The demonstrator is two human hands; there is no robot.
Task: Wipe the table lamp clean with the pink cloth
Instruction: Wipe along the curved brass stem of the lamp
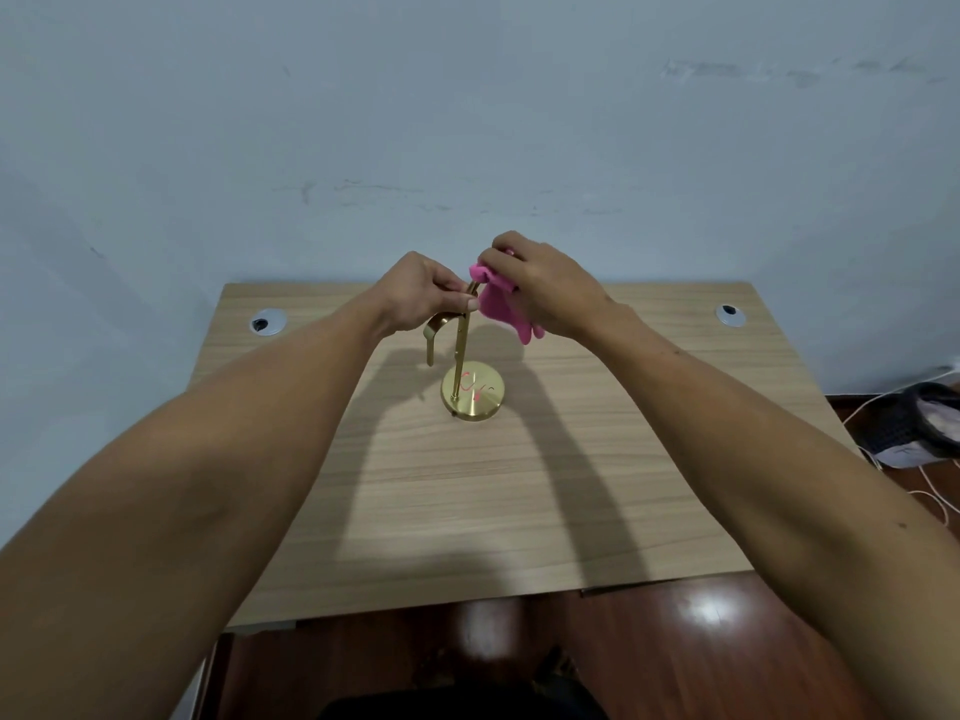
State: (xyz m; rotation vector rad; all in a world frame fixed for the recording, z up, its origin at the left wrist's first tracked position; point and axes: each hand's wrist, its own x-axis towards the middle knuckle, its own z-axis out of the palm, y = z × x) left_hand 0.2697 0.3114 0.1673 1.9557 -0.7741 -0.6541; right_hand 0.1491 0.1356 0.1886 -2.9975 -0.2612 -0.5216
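Observation:
A gold table lamp [460,350] stands on its round base [472,392] near the middle of the wooden table [467,485]. Red scribble marks show on the base. The thin stem rises to a curved arm that bends down to the left. My left hand [418,291] pinches the top of the stem. My right hand [545,288] is closed on a pink cloth [500,304], which is pressed against the upper end of the stem and hangs down beside it.
Two round cable grommets [267,322] [730,315] sit in the table's back corners. A pale blue wall runs right behind the table. On the dark wood floor at the right lie a black mesh object [914,423] and white cables [930,491].

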